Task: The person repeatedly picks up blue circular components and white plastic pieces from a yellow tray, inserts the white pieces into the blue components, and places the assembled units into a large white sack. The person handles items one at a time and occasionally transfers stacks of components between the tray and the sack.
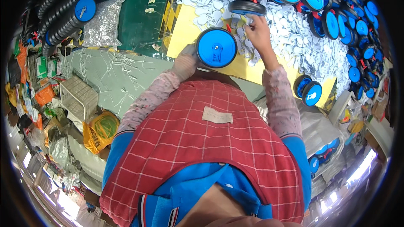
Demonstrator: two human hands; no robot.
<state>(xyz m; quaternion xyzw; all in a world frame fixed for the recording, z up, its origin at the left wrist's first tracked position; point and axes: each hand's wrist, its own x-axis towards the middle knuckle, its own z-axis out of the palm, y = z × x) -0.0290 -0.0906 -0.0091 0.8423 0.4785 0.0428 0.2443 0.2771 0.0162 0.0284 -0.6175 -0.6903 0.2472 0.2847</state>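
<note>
My left hand (185, 64), in a pale glove, grips the left edge of a wheel (206, 44) with a black tyre and blue disc. The disc faces up and has a keyhole-shaped recess; a bit of red shows behind the wheel. Over the yellow board, my bare right hand (259, 35) has its thumb and fingers drawn together beside a spread of small white keyhole-shaped plastic pieces (286, 38). Whatever lies between those fingertips is too small to make out. Just beyond them stands a pair of wheels (247, 7) joined by a red part.
Many blue-and-black wheels (332, 24) heap at the right, with one pair (312, 93) near the board's edge. Stacked wheels (69, 21) and a clear bag of small pieces (105, 23) are at the left. A plastic basket (79, 96) sits lower left, among bags and scraps.
</note>
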